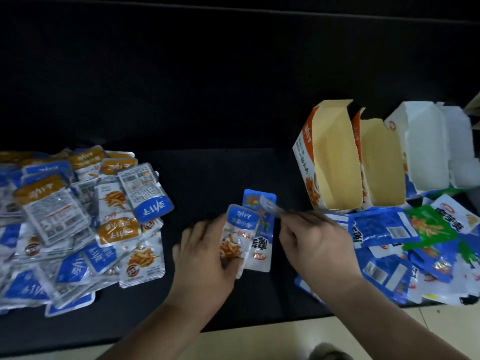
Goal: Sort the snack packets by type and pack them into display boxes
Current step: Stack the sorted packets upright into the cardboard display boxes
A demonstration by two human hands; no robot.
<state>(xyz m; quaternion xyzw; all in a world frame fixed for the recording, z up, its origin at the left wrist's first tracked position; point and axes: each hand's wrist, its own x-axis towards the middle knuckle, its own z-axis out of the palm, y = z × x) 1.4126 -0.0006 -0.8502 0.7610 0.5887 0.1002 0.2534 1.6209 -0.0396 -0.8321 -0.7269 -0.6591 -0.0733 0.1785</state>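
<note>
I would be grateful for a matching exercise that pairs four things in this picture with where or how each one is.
1 orange boxes
2 white boxes
3 green packet
4 fish packet

A held by the left hand
B lying in the right pile
C rightmost of the boxes
D open, yellow inside

Pairs: 1-D, 2-C, 3-B, 4-A

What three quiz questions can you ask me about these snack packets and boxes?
1. True or false: the two orange display boxes are full of packets.
2. Where is the small blue-topped packet? A. Held in the left hand. B. Lying inside a box.
3. Fill in: the green packet lies in the pile on the person's ___ side.
Key: 1 false, both look empty. 2 A. 3 right.
</note>
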